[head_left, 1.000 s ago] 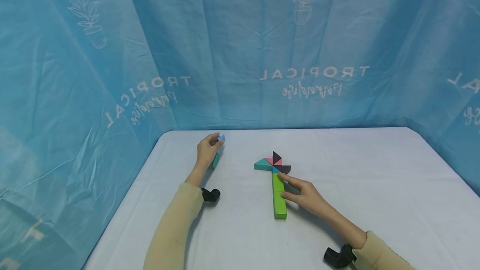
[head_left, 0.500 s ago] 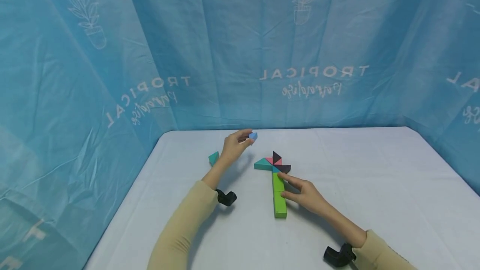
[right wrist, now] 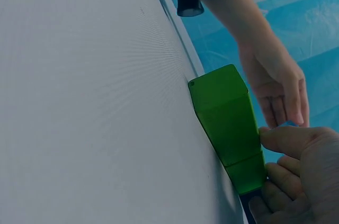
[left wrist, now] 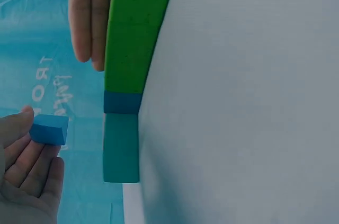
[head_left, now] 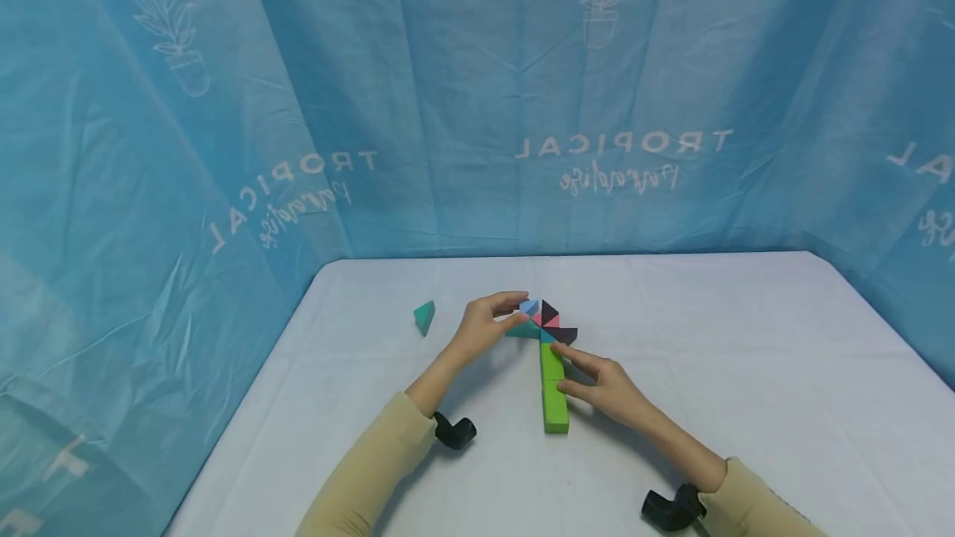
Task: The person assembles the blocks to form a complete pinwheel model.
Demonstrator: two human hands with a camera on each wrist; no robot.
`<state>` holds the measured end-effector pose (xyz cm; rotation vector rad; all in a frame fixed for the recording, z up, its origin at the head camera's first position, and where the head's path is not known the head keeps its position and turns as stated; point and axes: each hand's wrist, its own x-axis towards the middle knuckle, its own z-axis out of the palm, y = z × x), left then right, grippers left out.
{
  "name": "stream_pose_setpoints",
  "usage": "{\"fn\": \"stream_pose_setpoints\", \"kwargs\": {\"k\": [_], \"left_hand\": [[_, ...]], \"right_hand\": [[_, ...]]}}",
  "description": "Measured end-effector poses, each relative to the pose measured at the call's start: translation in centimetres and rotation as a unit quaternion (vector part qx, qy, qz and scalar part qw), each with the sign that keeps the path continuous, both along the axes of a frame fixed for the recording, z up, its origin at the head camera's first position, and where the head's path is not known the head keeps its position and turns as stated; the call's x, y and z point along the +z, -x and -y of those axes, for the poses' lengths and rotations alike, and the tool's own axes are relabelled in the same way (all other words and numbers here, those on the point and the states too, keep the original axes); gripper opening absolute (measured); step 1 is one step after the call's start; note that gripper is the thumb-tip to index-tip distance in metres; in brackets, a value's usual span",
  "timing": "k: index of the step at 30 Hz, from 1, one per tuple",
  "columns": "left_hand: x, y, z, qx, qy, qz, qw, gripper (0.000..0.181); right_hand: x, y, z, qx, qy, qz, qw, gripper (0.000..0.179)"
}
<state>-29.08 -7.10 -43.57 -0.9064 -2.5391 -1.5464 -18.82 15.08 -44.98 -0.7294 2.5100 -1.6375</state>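
In the head view, my left hand (head_left: 483, 323) pinches a light blue triangular block (head_left: 529, 307) between thumb and fingers. It holds the block at the upper left of a pinwheel-like cluster of triangular blocks. The left wrist view shows this blue block (left wrist: 50, 130) raised off the tabletop. Dark blocks (head_left: 564, 335), a pink block (head_left: 552, 321) and a teal block (head_left: 522, 331), partly behind my left fingers, make up the cluster. Below it, two green blocks (head_left: 555, 404) lie end to end as a stem. My right hand (head_left: 608, 388) touches their right side with extended fingers and thumb.
A loose teal triangular block (head_left: 424, 317) lies on the white tabletop (head_left: 709, 371) left of the cluster. Blue printed curtains (head_left: 462, 106) hang behind and beside the table. A black wrist camera (head_left: 455, 432) sits on the left wrist, another (head_left: 673, 510) on the right.
My left hand has carried the light blue block rightward from beside the loose teal block to the cluster, then lowered it. My right hand stays in place at the green blocks.
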Motion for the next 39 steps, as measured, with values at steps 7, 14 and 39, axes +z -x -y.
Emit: {"fn": "stream_pose_setpoints", "kwargs": {"k": [7, 14, 39], "left_hand": [[-1.2, -0.9, 1.0, -0.011, 0.011, 0.014, 0.9998, 0.040], [-2.8, -1.7, 1.7, -0.038, 0.026, 0.029, 0.9985, 0.039], [-5.0, -2.6, 2.2, 0.032, 0.013, -0.078, 0.9964, 0.029]], "right_hand": [[0.1, 0.0, 0.1, -0.004, -0.003, 0.000, 1.0000, 0.056], [0.0, 0.0, 0.1, -0.004, -0.002, 0.006, 1.0000, 0.056], [0.0, 0.0, 0.1, -0.008, -0.004, 0.000, 1.0000, 0.056]]}}
